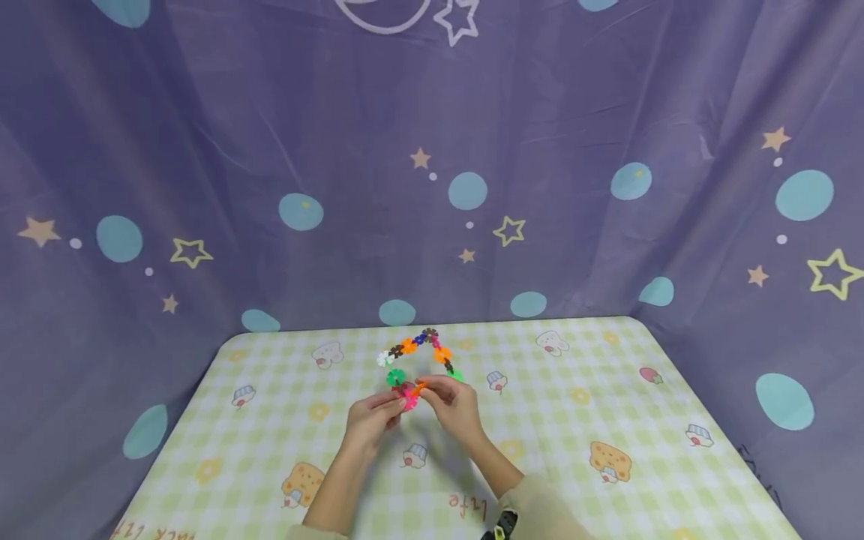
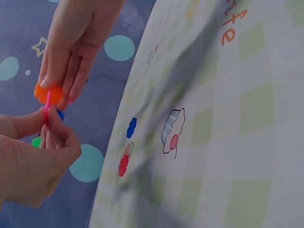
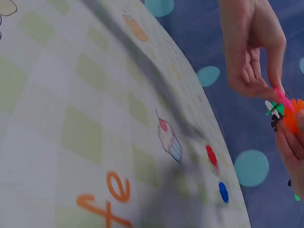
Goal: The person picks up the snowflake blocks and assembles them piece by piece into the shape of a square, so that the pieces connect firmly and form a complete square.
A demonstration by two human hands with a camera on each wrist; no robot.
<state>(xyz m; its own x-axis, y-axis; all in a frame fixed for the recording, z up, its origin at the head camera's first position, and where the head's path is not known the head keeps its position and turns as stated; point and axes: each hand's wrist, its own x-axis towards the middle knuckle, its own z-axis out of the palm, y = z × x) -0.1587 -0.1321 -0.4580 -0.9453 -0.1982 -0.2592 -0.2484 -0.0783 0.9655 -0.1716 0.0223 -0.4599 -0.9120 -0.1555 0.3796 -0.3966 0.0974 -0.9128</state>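
Note:
My left hand (image 1: 371,421) pinches a pink flower-shaped plastic disc (image 1: 409,401) by its edge. Opposite it, my right hand (image 1: 455,409) holds an orange flower disc (image 2: 49,94) between thumb and fingers. The pink disc is edge-on and meets the orange one in the left wrist view. Beyond the hands, a chain of interlocked flower discs (image 1: 408,346) in white, dark brown, orange, blue and pink bends into a peak. A green disc (image 1: 395,377) shows just past the left fingers, and a bright green one (image 1: 457,375) is partly hidden behind the right hand.
A blue disc (image 2: 131,127) and a red disc (image 2: 123,165) lie on the checked tablecloth (image 1: 540,420). Behind the table hangs a purple curtain (image 1: 378,255) with stars and dots.

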